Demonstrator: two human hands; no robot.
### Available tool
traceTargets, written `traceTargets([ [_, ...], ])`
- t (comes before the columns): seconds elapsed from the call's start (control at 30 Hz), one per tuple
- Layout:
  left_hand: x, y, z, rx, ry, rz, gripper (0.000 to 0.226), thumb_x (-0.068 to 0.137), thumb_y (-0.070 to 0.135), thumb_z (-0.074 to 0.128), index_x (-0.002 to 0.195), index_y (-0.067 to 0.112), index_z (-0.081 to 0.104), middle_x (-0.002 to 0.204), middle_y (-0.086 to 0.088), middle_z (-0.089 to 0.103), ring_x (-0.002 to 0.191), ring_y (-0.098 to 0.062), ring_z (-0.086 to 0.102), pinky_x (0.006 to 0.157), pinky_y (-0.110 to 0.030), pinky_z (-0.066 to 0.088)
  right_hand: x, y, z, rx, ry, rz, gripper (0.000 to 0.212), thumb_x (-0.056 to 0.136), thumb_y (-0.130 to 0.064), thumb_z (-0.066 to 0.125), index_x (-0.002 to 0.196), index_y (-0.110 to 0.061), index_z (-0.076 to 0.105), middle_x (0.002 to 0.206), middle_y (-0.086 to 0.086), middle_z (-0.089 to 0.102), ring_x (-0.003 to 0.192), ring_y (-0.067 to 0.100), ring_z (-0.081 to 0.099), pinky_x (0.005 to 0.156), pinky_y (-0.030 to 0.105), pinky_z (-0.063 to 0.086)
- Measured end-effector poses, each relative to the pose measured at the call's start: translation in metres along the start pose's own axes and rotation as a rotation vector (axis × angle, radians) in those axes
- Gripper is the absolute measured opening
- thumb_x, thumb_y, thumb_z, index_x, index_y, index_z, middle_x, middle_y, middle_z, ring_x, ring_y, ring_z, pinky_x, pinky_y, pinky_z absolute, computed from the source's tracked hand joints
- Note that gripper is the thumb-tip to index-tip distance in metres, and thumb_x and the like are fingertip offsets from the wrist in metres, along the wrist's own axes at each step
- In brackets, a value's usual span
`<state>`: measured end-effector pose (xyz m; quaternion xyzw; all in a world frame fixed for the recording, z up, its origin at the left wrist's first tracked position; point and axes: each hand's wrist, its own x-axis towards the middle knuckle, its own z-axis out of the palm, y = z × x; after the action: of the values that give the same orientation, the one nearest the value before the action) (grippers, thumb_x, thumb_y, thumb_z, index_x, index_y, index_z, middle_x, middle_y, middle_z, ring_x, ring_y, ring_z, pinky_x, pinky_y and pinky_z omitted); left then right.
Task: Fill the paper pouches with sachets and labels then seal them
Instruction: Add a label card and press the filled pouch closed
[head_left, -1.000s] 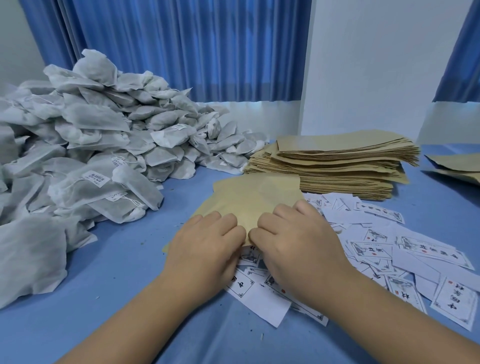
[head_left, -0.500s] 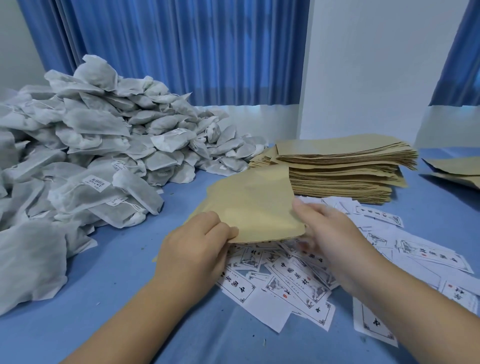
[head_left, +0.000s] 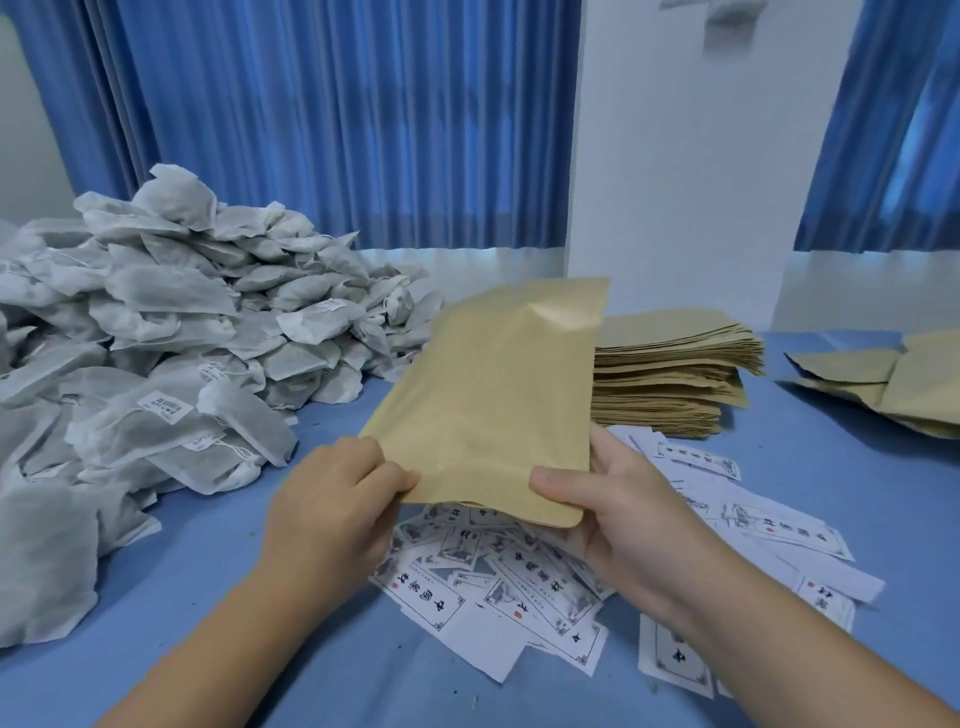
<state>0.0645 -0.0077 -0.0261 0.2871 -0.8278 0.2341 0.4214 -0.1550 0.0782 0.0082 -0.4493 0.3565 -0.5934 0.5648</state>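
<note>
A tan paper pouch (head_left: 493, 405) is lifted off the table, tilted up and away from me. My left hand (head_left: 337, 499) grips its near left edge. My right hand (head_left: 608, 514) holds its near right corner, thumb on top and fingers underneath. Loose white printed labels (head_left: 498, 582) lie scattered on the blue table under and right of the pouch. A big heap of white sachets (head_left: 171, 353) fills the left side. A stack of flat tan pouches (head_left: 670, 379) sits behind the held one.
More tan pouches (head_left: 893, 384) lie at the far right edge. Blue curtains (head_left: 322, 119) and a white pillar (head_left: 691, 156) stand behind the blue table (head_left: 831, 493). Bare blue surface shows at the near left.
Both hands were pressing the pouch flat on the table; they have since taken hold of it and raised it, tilting it upright. The labels beneath are now uncovered.
</note>
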Motion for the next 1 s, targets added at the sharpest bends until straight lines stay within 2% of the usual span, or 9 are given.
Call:
traceTargets([
  [0.13, 0.030, 0.020, 0.020, -0.100, -0.029, -0.170, 0.006, 0.076, 0.008, 0.068, 0.080, 0.009, 0.072, 0.075, -0.004, 0.058, 0.066, -0.029, 0.057, 0.060, -0.036, 0.040, -0.013, -0.009, -0.024, 0.027, 0.098, -0.047, 0.042, 0.087, 0.009, 0.056, 0.124, -0.010, 0.055, 0.114, 0.006, 0.070, 0.104, 0.021, 0.067, 0.085, 0.034, 0.058],
  [0.2, 0.055, 0.039, 0.034, -0.225, -0.066, -0.360, 0.020, 0.074, 0.004, 0.075, 0.091, 0.014, 0.072, 0.093, -0.002, 0.060, 0.084, -0.026, 0.063, 0.074, -0.046, 0.047, -0.022, -0.022, -0.045, 0.036, 0.148, -0.084, 0.039, 0.085, 0.008, 0.058, 0.121, -0.006, 0.057, 0.114, 0.008, 0.070, 0.106, 0.024, 0.066, 0.086, 0.033, 0.057],
  [0.3, 0.099, 0.078, 0.056, -0.471, -0.082, -0.633, 0.042, 0.077, 0.003, 0.066, 0.115, 0.021, 0.062, 0.114, 0.003, 0.049, 0.099, -0.015, 0.056, 0.084, -0.027, 0.045, -0.039, -0.047, -0.084, -0.013, 0.260, -0.156, 0.033, 0.085, 0.007, 0.059, 0.116, -0.004, 0.060, 0.111, 0.010, 0.071, 0.102, 0.023, 0.068, 0.078, 0.026, 0.057],
  [0.37, 0.129, 0.108, 0.069, -0.845, -0.086, -0.920, 0.041, 0.085, 0.007, 0.058, 0.123, 0.020, 0.055, 0.116, 0.002, 0.051, 0.094, -0.013, 0.055, 0.079, -0.021, 0.044, -0.053, -0.063, -0.113, -0.037, 0.325, -0.203, 0.031, 0.085, 0.006, 0.059, 0.115, -0.004, 0.061, 0.111, 0.010, 0.071, 0.101, 0.022, 0.068, 0.078, 0.027, 0.057],
  [0.5, 0.175, 0.172, 0.094, -2.022, -0.290, -1.365, 0.023, 0.097, 0.021, 0.050, 0.108, 0.002, 0.058, 0.107, -0.016, 0.068, 0.089, -0.026, 0.070, 0.073, -0.038, 0.059, -0.088, -0.089, -0.164, -0.040, 0.410, -0.266, 0.034, 0.087, 0.007, 0.054, 0.118, -0.004, 0.059, 0.116, 0.009, 0.069, 0.107, 0.023, 0.066, 0.081, 0.030, 0.054],
  [0.63, 0.201, 0.243, 0.124, -2.175, -0.496, -1.387, 0.031, 0.095, 0.013, 0.055, 0.123, 0.001, 0.056, 0.104, -0.016, 0.068, 0.084, -0.028, 0.070, 0.055, -0.030, 0.059, -0.127, -0.112, -0.208, -0.060, 0.503, -0.303, 0.037, 0.086, 0.008, 0.052, 0.120, -0.005, 0.059, 0.120, 0.010, 0.068, 0.110, 0.024, 0.065, 0.080, 0.030, 0.054],
  [0.77, 0.218, 0.305, 0.144, -2.018, -0.783, -1.282, 0.008, 0.094, 0.001, 0.048, 0.090, 0.007, 0.053, 0.064, -0.009, 0.060, 0.038, -0.012, 0.057, 0.031, -0.012, 0.037, -0.159, -0.132, -0.240, -0.104, 0.567, -0.249, 0.044, 0.079, -0.002, 0.063, 0.121, -0.011, 0.057, 0.119, 0.011, 0.067, 0.100, 0.026, 0.067, 0.072, 0.030, 0.055],
  [0.87, 0.240, 0.342, 0.156, -2.053, -0.875, -1.255, 0.014, 0.097, 0.004, 0.047, 0.084, 0.010, 0.049, 0.046, -0.001, 0.051, 0.030, -0.005, 0.044, 0.028, -0.010, 0.032, -0.178, -0.150, -0.259, -0.108, 0.600, -0.187, 0.052, 0.073, -0.002, 0.073, 0.120, -0.010, 0.054, 0.103, 0.008, 0.072, 0.083, 0.028, 0.070, 0.060, 0.027, 0.054],
  [1.0, 0.281, 0.389, 0.162, -2.204, -0.855, -1.228, 0.013, 0.099, 0.001, 0.044, 0.087, 0.002, 0.050, 0.055, -0.009, 0.060, 0.036, -0.012, 0.058, 0.033, -0.015, 0.044, -0.193, -0.188, -0.286, -0.064, 0.751, -0.280, 0.034, 0.072, 0.005, 0.066, 0.103, -0.003, 0.054, 0.072, 0.006, 0.069, 0.056, 0.018, 0.067, 0.047, 0.019, 0.051],
])
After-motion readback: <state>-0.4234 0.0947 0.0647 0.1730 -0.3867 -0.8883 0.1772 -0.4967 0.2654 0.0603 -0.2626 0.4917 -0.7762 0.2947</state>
